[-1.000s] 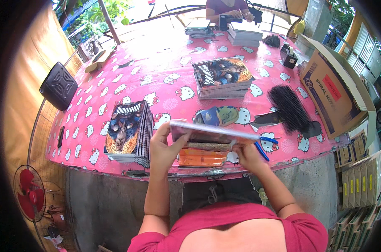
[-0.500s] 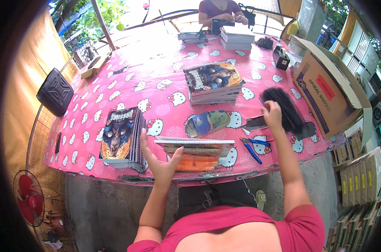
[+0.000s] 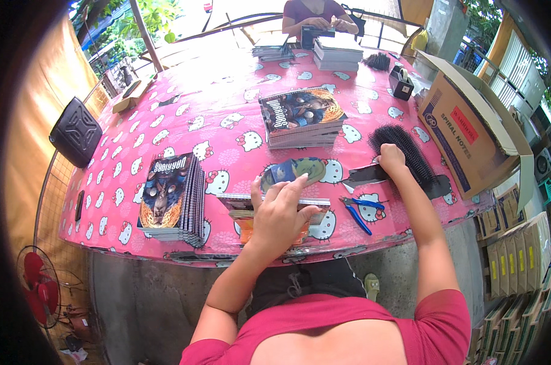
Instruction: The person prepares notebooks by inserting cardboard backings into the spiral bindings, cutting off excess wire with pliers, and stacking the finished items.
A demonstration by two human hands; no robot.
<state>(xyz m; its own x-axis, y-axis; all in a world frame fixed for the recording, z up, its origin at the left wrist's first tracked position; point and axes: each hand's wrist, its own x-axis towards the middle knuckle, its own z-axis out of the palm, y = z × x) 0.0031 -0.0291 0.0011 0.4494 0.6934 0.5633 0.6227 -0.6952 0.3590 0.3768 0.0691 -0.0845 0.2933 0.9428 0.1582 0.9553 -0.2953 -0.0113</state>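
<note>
My left hand [image 3: 278,216] reaches across an unbound notebook [image 3: 233,199] standing on edge at the table's near side, its fingers spread over the top and its thumb out to the right. An orange sheet or cover [image 3: 246,230] shows below the notebook's pages. At the left edge of a heap of black spiral binding coils [image 3: 418,161], my right hand [image 3: 392,158] has its fingers pinched together; what is between them is hidden. Blue-handled cutting pliers [image 3: 357,216] lie between my hands. Beyond my left hand lies a blue-green patterned pouch-like thing [image 3: 306,170].
Bound notebooks are stacked at left [image 3: 167,193], and another notebook stack [image 3: 303,117] stands mid-table. A cardboard box [image 3: 464,125] and a black tape dispenser [image 3: 401,83] occupy the right. Across the table, another person [image 3: 319,18] works beside paper stacks [image 3: 337,55].
My left hand has moved right, from beside the standing notebook to over its top. My right hand stays at the coils, its fingers still pinched. The whole view has shifted slightly.
</note>
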